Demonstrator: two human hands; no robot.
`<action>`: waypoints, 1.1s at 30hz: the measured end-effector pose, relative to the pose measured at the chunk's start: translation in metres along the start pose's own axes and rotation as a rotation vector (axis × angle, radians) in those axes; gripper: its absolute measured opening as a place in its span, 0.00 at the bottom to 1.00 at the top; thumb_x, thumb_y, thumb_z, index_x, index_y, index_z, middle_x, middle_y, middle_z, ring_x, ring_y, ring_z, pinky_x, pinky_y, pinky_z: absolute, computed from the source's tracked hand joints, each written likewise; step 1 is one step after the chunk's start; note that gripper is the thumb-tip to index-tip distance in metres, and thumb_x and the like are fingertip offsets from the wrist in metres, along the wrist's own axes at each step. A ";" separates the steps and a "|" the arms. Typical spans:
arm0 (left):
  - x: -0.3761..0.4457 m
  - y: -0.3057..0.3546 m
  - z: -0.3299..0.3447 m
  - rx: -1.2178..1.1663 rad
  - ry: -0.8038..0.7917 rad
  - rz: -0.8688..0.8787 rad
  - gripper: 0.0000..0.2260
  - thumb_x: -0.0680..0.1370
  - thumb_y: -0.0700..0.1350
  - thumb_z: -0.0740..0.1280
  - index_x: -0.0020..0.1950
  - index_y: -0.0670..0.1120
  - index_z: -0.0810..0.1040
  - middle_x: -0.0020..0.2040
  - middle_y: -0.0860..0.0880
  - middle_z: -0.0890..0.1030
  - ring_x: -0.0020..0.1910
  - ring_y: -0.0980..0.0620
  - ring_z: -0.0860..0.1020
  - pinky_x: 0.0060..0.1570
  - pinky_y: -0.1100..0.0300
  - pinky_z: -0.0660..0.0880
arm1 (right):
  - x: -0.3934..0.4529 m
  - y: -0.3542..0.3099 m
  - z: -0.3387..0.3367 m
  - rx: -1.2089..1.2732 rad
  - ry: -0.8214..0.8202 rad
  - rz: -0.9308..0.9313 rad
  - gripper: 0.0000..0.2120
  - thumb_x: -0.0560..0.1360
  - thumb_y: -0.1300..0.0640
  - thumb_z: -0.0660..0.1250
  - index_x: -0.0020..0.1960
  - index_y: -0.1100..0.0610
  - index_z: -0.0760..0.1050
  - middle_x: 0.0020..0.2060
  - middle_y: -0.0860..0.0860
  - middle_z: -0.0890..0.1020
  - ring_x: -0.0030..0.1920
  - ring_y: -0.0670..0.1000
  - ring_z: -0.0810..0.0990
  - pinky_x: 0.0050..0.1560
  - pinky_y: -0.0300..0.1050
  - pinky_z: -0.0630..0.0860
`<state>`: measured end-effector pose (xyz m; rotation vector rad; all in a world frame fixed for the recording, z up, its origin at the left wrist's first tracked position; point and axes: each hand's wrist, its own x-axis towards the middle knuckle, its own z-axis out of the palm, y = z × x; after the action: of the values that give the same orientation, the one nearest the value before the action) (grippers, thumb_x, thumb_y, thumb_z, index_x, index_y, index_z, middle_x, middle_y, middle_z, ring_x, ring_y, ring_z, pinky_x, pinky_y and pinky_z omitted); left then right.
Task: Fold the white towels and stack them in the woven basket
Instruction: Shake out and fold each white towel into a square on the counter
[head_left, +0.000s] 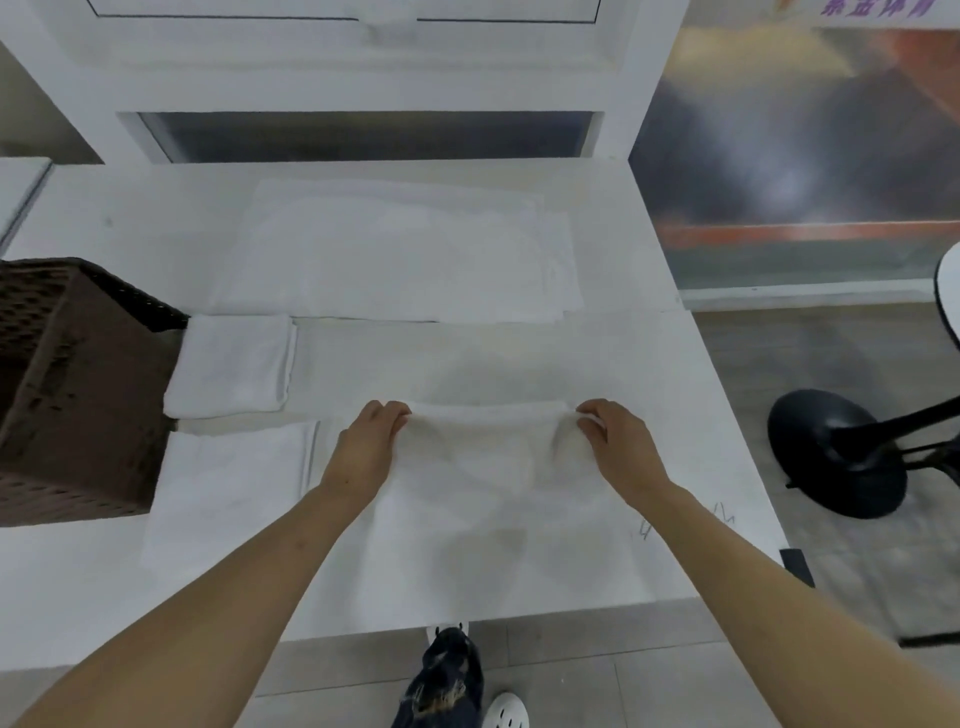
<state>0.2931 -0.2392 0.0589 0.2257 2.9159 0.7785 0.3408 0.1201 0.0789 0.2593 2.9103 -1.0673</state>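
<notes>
- A white table (649, 364) fills most of the view, running from the near edge to a white wall unit at the far side.
- A broad pile of unfolded towels (395, 254) lies flat on the far half of the table, well apart from both hands.
- The towel being folded (488, 499) lies at the near centre of the table, spreading from the hands back toward the near edge. Its far edge is lifted into a soft ridge stretched between the two hands.
- A dark brown woven basket (67, 395) sits at the left edge of the table, well to the left of the hands.
- A flat folded towel (228, 493) lies near left, between the basket and the left forearm.
- A thicker folded towel (234, 364) rests just beyond it, touching the basket's right side.
- The left hand (369, 441) pinches the far-left corner of the towel being folded, fingers curled onto the cloth.
- The right hand (618, 441) pinches the far-right corner the same way, fingers closed on the edge.
- A black stool base (831, 452) stands on the floor to the right.
</notes>
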 end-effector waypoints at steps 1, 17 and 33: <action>0.010 -0.003 0.002 0.005 -0.013 -0.008 0.13 0.86 0.49 0.55 0.61 0.49 0.77 0.50 0.48 0.75 0.46 0.42 0.80 0.49 0.54 0.74 | 0.009 0.000 0.002 -0.025 -0.008 -0.004 0.07 0.83 0.57 0.65 0.59 0.55 0.79 0.52 0.49 0.83 0.50 0.51 0.80 0.50 0.42 0.73; 0.088 -0.020 0.034 -0.066 -0.163 -0.078 0.12 0.86 0.44 0.58 0.67 0.46 0.74 0.60 0.46 0.78 0.58 0.48 0.79 0.58 0.56 0.73 | 0.074 0.044 0.064 -0.434 -0.007 -0.035 0.06 0.81 0.57 0.67 0.57 0.54 0.80 0.53 0.50 0.82 0.52 0.58 0.81 0.48 0.52 0.73; 0.113 -0.031 0.031 0.194 -0.306 0.050 0.14 0.86 0.56 0.54 0.60 0.50 0.74 0.50 0.49 0.82 0.51 0.46 0.80 0.46 0.53 0.76 | 0.092 0.037 0.082 -0.464 -0.084 -0.082 0.04 0.81 0.57 0.65 0.46 0.52 0.75 0.41 0.46 0.79 0.44 0.54 0.81 0.52 0.51 0.70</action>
<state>0.1831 -0.2314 0.0080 0.3985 2.6990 0.4207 0.2541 0.1085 -0.0159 0.0759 2.9996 -0.3712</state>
